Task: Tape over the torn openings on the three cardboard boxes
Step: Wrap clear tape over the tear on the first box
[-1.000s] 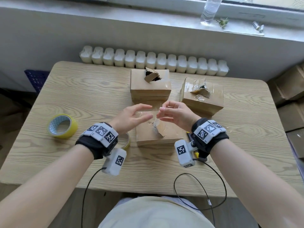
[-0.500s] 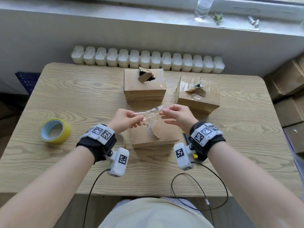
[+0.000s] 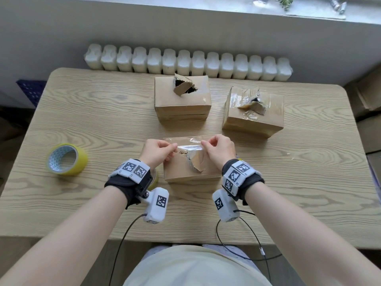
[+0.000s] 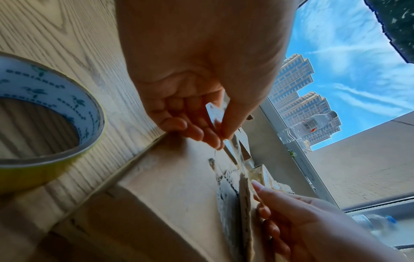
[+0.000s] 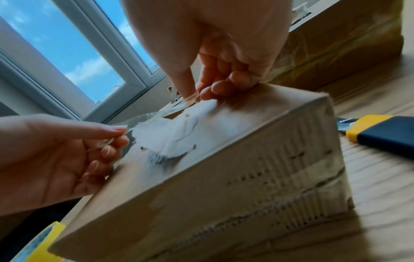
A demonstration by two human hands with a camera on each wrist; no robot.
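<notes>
Three cardboard boxes stand on the wooden table (image 3: 92, 120). The nearest box (image 3: 181, 172) has a torn flap (image 3: 194, 165) in its top. Just above that top a strip of clear tape (image 3: 188, 142) is stretched flat; my left hand (image 3: 174, 148) pinches its left end and my right hand (image 3: 204, 144) pinches its right end. The left wrist view shows thumb and fingers of my left hand (image 4: 220, 140) nipping the tape (image 4: 233, 150). The far middle box (image 3: 182, 104) has an open tear. The far right box (image 3: 253, 116) carries wrinkled clear tape over its tear.
A yellow tape roll (image 3: 66, 159) lies at the left of the table; a second roll (image 3: 154, 179) sits beside the near box under my left wrist. A yellow and blue utility knife (image 5: 380, 133) lies right of the near box. A white radiator (image 3: 185, 62) runs behind the table.
My hands were open above the near box; they then took the clear tape, crumpled at first. Now they have pulled it flat and brought it down close over the box top.
</notes>
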